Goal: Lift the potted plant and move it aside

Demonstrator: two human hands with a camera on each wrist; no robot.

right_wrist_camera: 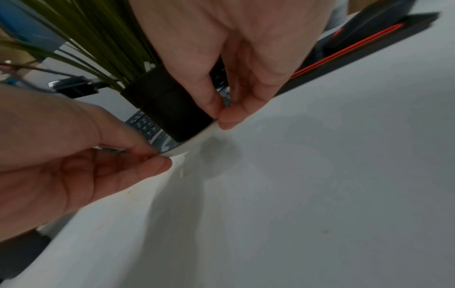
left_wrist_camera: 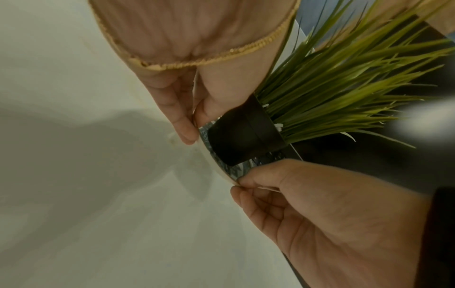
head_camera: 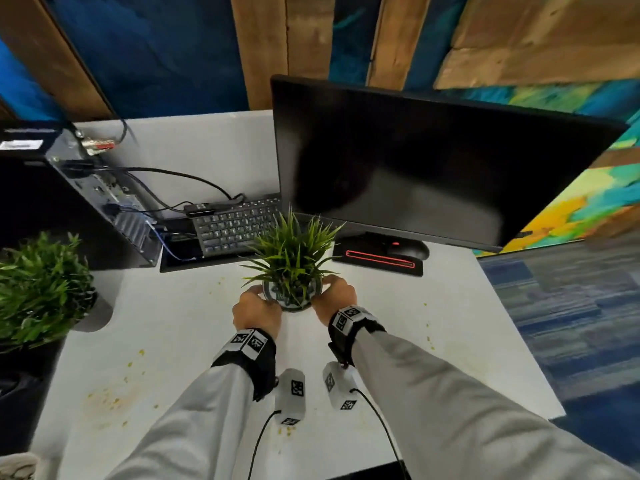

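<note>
A small plant [head_camera: 294,251] with green grass-like leaves stands in a black pot [left_wrist_camera: 243,132] on a round saucer [head_camera: 292,306] with a patterned top and a white underside. My left hand [head_camera: 256,311] pinches the saucer's left rim between thumb and fingers. My right hand [head_camera: 334,299] pinches the opposite rim the same way. In the left wrist view the left hand [left_wrist_camera: 187,109] wears a gold chain at the wrist. The right wrist view shows the right hand [right_wrist_camera: 234,78], the pot [right_wrist_camera: 167,109] and the saucer [right_wrist_camera: 179,150], which casts a shadow apart from it on the white desk [head_camera: 173,341].
A dark monitor [head_camera: 433,168] stands behind the plant, with a keyboard [head_camera: 235,226] and a mouse [head_camera: 408,251] on a red-lined pad under it. A computer tower [head_camera: 69,202] with cables and a second plant [head_camera: 41,289] are at the left. Yellow crumbs dot the desk.
</note>
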